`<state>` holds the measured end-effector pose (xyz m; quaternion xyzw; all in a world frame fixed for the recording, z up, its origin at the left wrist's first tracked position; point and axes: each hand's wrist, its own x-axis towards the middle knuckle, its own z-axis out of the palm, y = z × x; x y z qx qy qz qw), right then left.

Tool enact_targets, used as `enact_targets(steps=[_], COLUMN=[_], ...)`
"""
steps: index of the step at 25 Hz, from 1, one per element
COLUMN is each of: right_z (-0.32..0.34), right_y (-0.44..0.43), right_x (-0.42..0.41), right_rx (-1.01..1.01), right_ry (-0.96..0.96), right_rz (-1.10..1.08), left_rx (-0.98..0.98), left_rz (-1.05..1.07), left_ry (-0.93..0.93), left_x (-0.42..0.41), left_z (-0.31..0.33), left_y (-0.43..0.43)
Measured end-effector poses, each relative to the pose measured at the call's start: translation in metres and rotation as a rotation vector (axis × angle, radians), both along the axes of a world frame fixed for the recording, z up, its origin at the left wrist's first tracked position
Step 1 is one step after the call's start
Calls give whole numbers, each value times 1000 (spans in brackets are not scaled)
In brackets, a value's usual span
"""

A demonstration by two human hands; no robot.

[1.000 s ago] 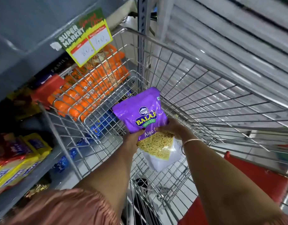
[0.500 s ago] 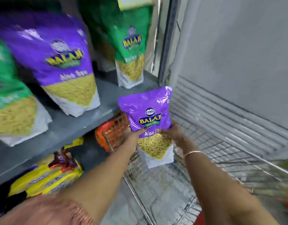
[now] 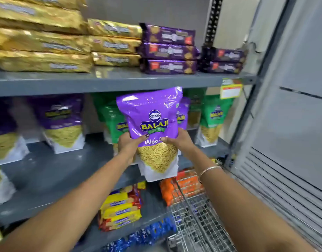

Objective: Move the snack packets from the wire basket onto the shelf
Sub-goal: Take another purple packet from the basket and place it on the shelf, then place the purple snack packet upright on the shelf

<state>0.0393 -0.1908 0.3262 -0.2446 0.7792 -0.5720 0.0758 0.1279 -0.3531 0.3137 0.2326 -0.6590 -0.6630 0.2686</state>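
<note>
Grey shelf [image 3: 53, 171] fills the left of the view, with purple and green packs standing along its back and bare space in front. Wire basket [image 3: 196, 215] sits low right, beside the rack. We're in the carry-and-place step: purple packet [image 3: 151, 124] is held upright in the air, in front of the middle shelf and above its front edge, not yet resting on it. Left hand [image 3: 128, 144] clamps its left side, right hand [image 3: 178, 140] its right, thumbs on the front. Next, we judge: push forward, lower it onto the bare shelf, let go.
</note>
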Motion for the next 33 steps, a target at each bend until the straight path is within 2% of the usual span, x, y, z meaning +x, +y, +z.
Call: enact_targets(steps=[4,7,15,19,22,28,30,33], right_z=[3,-14,-47,-63,-80,-105,-110,-114], right_y=[-90,-145,-247,-261,-259,-250,-252,-263], right_x=[45,70,84,81,74,75,75,80], right_rx=[-113,-160,-120,-119,-151,-46,-45,-58], right_ry=[-54,-93,-63,-99,-213,-302,-317,-335], right_rz=[154,191,276,295,352,506,525,540], left_rx=[-89,-125,-122,-101,-46,117,64,29], left_rz=[112,164,223,217,191,-8,-20,50], left_ry=[-21,-53,-78,-90,-113,-314,-365,-331], left_x=[59,93,131,125,125,138,140,146], left_z=[12,9,-21,-37,-53,-87,-95,-104], left_y=[-84,-132,-212,-224,-225,-222,-219,-230])
